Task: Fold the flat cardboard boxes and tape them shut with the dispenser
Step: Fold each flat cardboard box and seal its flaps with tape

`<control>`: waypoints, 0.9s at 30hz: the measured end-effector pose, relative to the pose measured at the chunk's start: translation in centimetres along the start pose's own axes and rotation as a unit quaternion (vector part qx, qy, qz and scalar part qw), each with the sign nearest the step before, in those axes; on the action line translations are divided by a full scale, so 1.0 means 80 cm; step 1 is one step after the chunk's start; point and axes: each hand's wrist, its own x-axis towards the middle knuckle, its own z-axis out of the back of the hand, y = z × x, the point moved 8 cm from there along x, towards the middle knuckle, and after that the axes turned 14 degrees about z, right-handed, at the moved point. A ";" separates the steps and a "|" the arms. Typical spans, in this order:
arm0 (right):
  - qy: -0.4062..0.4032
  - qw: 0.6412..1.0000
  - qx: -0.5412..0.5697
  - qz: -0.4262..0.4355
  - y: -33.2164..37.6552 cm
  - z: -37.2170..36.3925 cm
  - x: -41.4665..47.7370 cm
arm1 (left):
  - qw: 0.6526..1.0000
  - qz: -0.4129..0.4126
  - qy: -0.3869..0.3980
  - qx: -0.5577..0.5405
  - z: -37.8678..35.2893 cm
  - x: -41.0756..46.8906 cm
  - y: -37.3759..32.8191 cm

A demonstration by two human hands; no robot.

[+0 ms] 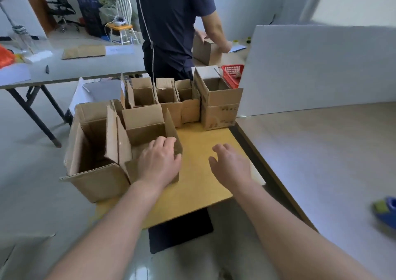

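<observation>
The small box (147, 129) sits front-left on the table (203, 185), flaps up and untaped, and your left hand (159, 161) grips its near wall. Your right hand (231, 164) hovers beside it, fingers spread, empty. The boxes behind (188, 110) stand folded but open, so the taping's all ahead. That blurred blue thing (385, 211) far right may be the dispenser.
</observation>
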 end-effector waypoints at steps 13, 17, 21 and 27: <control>-0.037 0.986 -0.012 -0.162 -0.192 0.065 -0.243 | 0.989 -0.081 0.124 -0.008 -0.134 -0.147 -0.197; -0.061 0.972 -0.013 -0.226 -0.277 0.096 -0.326 | 0.981 -0.138 0.138 0.003 -0.161 -0.197 -0.299; -0.086 0.953 -0.044 -0.287 -0.360 0.137 -0.418 | 0.967 -0.212 0.143 -0.002 -0.191 -0.259 -0.417; -0.123 0.921 -0.066 -0.363 -0.463 0.188 -0.541 | 0.944 -0.290 0.158 -0.001 -0.234 -0.348 -0.566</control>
